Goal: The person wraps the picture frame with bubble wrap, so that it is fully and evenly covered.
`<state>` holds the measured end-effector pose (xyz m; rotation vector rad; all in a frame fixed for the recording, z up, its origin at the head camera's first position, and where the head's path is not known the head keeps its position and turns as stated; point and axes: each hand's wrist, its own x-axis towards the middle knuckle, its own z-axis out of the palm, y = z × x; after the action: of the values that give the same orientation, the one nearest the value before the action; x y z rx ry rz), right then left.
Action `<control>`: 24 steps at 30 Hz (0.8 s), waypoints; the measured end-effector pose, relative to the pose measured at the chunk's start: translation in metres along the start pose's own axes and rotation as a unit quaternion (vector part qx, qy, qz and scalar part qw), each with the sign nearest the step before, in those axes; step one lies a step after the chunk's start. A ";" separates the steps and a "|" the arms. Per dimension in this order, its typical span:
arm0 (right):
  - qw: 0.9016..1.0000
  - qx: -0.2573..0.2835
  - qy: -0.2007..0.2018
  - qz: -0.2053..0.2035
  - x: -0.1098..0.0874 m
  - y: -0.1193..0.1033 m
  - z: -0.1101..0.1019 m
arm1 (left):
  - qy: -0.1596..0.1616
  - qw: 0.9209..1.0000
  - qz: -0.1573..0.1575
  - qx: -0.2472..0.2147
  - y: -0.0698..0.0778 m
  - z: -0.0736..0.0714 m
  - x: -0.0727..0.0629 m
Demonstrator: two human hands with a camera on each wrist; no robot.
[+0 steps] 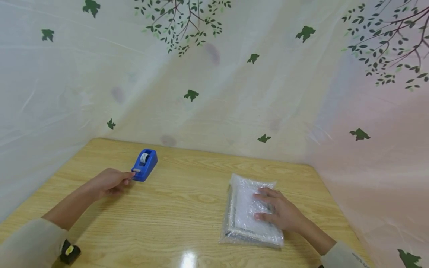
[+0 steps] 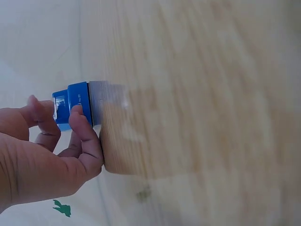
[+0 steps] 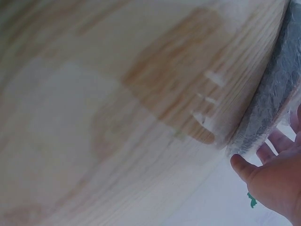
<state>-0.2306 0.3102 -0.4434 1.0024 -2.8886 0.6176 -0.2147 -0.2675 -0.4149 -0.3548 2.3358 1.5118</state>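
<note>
A blue tape dispenser (image 1: pixel 146 165) with a roll of tape stands near the far left of the table. My left hand (image 1: pixel 112 181) is at its front end, thumb and forefinger pinched together at the tape's end; the strip itself is barely visible. In the left wrist view, the other fingers of my left hand (image 2: pixel 56 155) curl beside the dispenser (image 2: pixel 77 103). A flat, bubble-wrapped rectangular package (image 1: pixel 242 212) lies on the right side. My right hand (image 1: pixel 283 210) rests on top of it with fingers spread. The right wrist view shows the package's wrapped edge (image 3: pixel 268 89) beside the thumb.
The wooden table (image 1: pixel 174 208) has a glossy surface with a light reflection near its front. A pale curtain (image 1: pixel 214 111) printed with leaves and branches hangs behind and at both sides of it. A small black device (image 1: pixel 69 251) sits at the left sleeve cuff.
</note>
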 end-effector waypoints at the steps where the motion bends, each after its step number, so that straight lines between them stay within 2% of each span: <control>1: 1.000 0.001 -0.001 0.002 0.000 0.000 0.000 | -0.003 1.000 -0.001 -0.004 0.000 0.000 0.000; 6: 1.000 0.004 -0.002 0.007 0.000 -0.001 0.000 | -0.017 0.999 -0.014 -0.034 0.001 0.001 0.002; 10: 1.000 0.005 0.001 0.005 0.000 -0.001 0.000 | -0.042 0.997 -0.024 -0.063 0.002 0.001 0.002; 17: 1.000 0.005 0.002 0.000 0.000 0.000 0.000 | -0.092 0.984 -0.059 -0.140 -0.002 -0.004 0.009; 24: 1.000 0.001 0.004 -0.001 0.001 0.000 0.001 | -0.104 0.979 -0.072 -0.161 -0.004 -0.005 0.014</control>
<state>-0.2309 0.3095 -0.4440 1.0007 -2.8808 0.6243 -0.2266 -0.2739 -0.4220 -0.4135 1.8664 1.7612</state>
